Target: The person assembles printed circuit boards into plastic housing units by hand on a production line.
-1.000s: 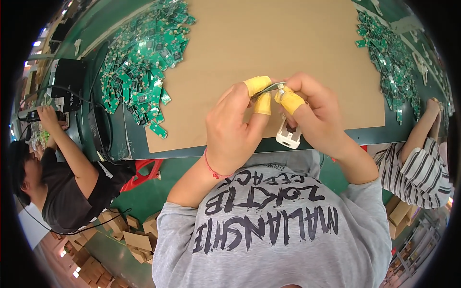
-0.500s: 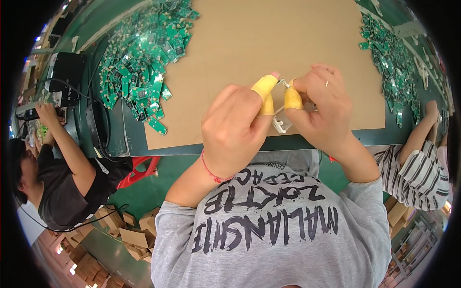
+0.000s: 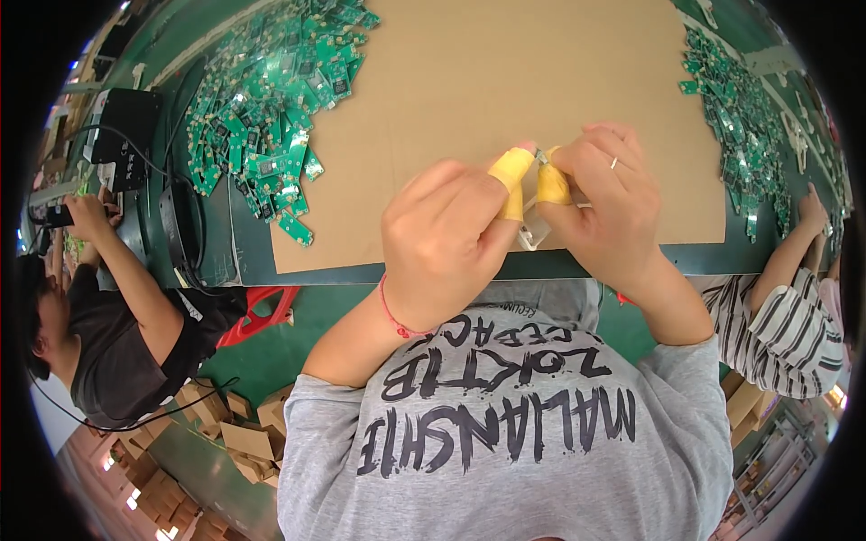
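Observation:
My left hand (image 3: 442, 234) and my right hand (image 3: 613, 207) meet above the front part of the brown board, both closed in a pinch. Yellow covers wrap the thumb and index finger of each. Between the fingertips is a small pale piece (image 3: 541, 157), mostly hidden, so its kind cannot be made out. Lower down, in the gap between the hands, a white frame-like plastic part (image 3: 532, 234) shows near the table edge. My fingers hide much of it, and I cannot tell which hand, if either, supports it.
Green circuit boards (image 3: 271, 126) lie heaped on the left, with another heap (image 3: 735, 126) on the right. Brown cardboard (image 3: 433, 81) covers the table's middle. A black box (image 3: 126, 126) with cables stands far left. Co-workers sit at both sides; cartons (image 3: 248, 442) lie on the floor.
My left fingertips have shifted slightly right, closing the gap to the right fingertips. The white plastic part is a little more covered. My right hand has barely moved.

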